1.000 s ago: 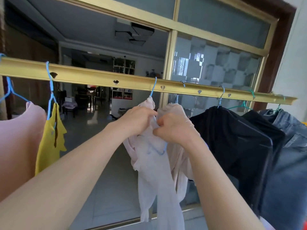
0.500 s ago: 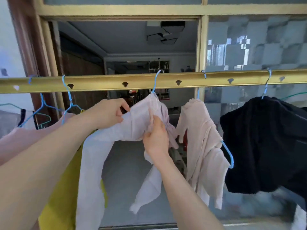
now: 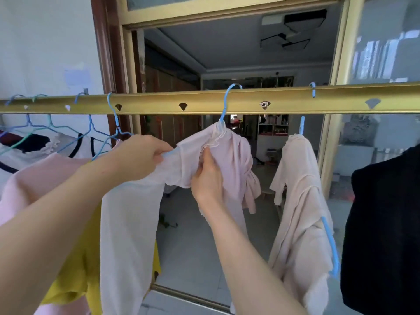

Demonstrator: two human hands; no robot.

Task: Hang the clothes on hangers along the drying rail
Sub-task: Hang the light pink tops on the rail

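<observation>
A gold drying rail [image 3: 204,102] with notched holes runs across the view. A pale pink garment [image 3: 229,155] hangs from it on a blue hanger [image 3: 226,103] at the centre. My left hand [image 3: 138,156] grips the garment's left shoulder and the hanger's end, pulling the cloth out to the left. My right hand [image 3: 208,176] pinches the fabric just below the hanger's neck. The rest of the garment [image 3: 129,235] droops down under my left arm.
Left of it hang a yellow garment [image 3: 75,269], a pink top [image 3: 38,178] and a white top with dark trim [image 3: 27,151] on blue and green hangers. To the right hang a beige garment [image 3: 300,201] on a blue hanger and a black garment [image 3: 384,235]. A gold-framed doorway [image 3: 327,133] stands behind.
My left hand has drawn the garment's left side out over the hanger arm; a second ago both hands were bunched at the collar. The view has swung left and up.
</observation>
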